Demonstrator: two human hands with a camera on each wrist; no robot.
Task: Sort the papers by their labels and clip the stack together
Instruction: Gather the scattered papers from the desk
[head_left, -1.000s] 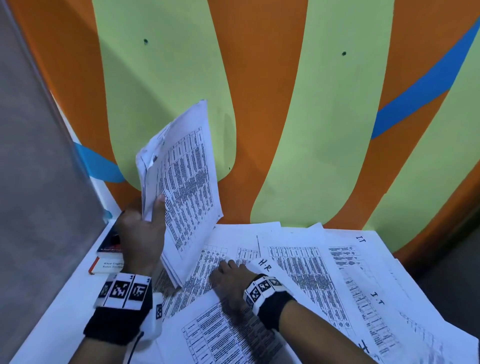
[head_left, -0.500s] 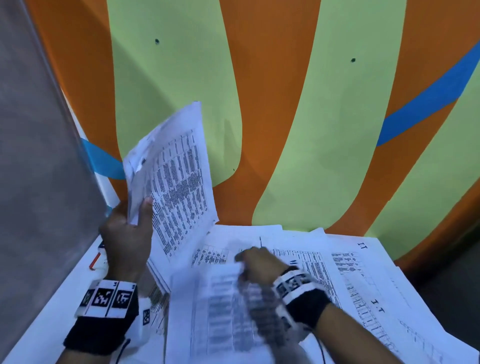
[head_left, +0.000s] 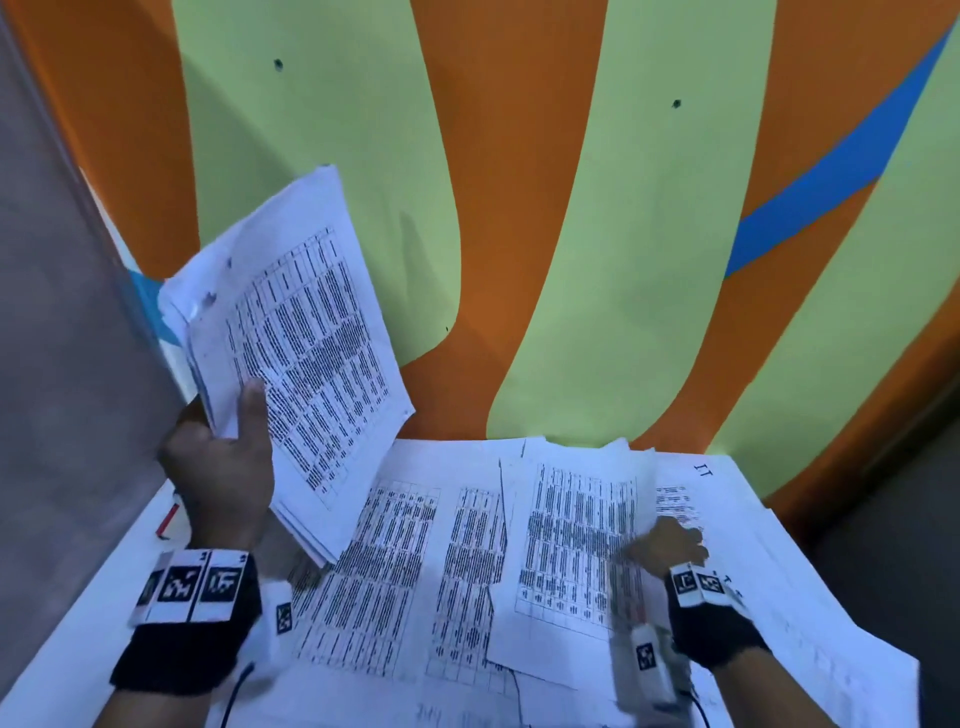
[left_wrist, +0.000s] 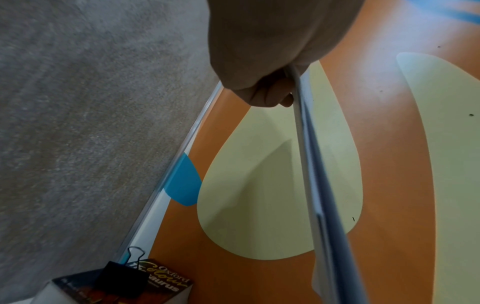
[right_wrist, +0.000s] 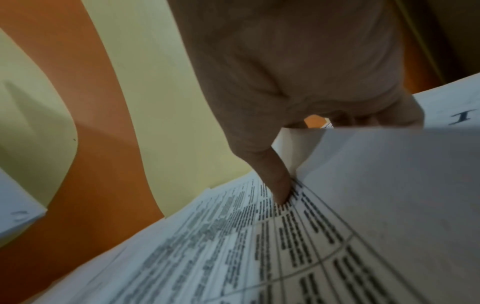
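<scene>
Right hand (head_left: 667, 545) now farther right, pinching one sheet (head_left: 574, 540) (thumb on top), left hand (head_left: 221, 467) still clamping raised stack (head_left: 296, 353).

White table (head_left: 78, 613): your overlapping printed sheets (head_left: 415, 561) cover most of it. Left of the sheets, by the grey partition, you have a thesaurus (left_wrist: 166, 281) bearing a black binder clip (left_wrist: 122, 277).
</scene>
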